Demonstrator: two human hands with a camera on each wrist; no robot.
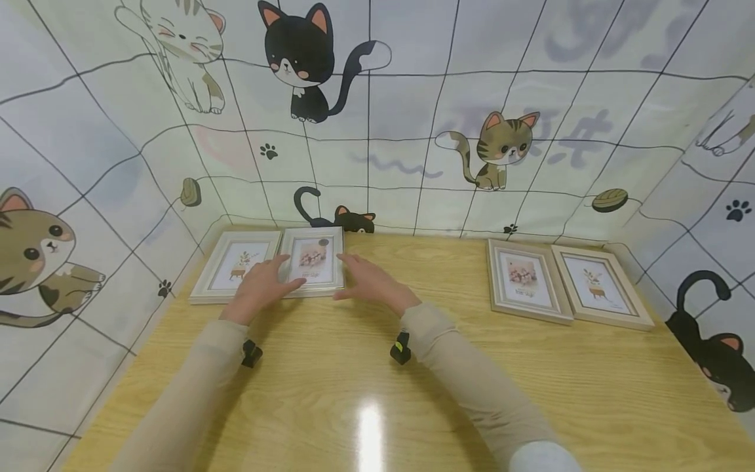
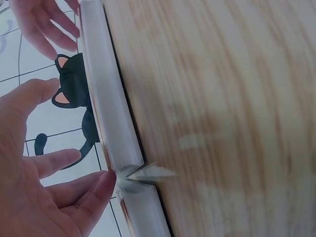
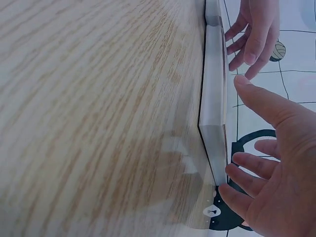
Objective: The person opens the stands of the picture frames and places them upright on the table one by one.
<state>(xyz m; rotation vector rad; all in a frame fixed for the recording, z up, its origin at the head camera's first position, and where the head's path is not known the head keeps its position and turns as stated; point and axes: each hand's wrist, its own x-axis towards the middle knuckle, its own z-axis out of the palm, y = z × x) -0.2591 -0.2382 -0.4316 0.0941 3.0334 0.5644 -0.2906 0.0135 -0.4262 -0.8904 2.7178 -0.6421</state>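
A white picture frame (image 1: 312,262) with a pink flower print lies flat near the back wall, its long side against another white frame (image 1: 218,270) with a potted-plant print. My left hand (image 1: 264,283) is at its left edge; in the left wrist view, the fingertips of this hand (image 2: 59,192) touch the seam between the two frames. Along the right edge is my right hand (image 1: 374,280), fingers spread and relaxed. From the right wrist view, the fingers of that hand (image 3: 276,182) lie close beside the frame's side (image 3: 213,89); contact is hard to tell.
Toward the right of the wooden table (image 1: 330,393) lie two more picture frames, one with a flower print (image 1: 557,308) and one with a potted-plant print (image 1: 631,314). Cat-patterned walls (image 1: 401,164) enclose the back and both sides.
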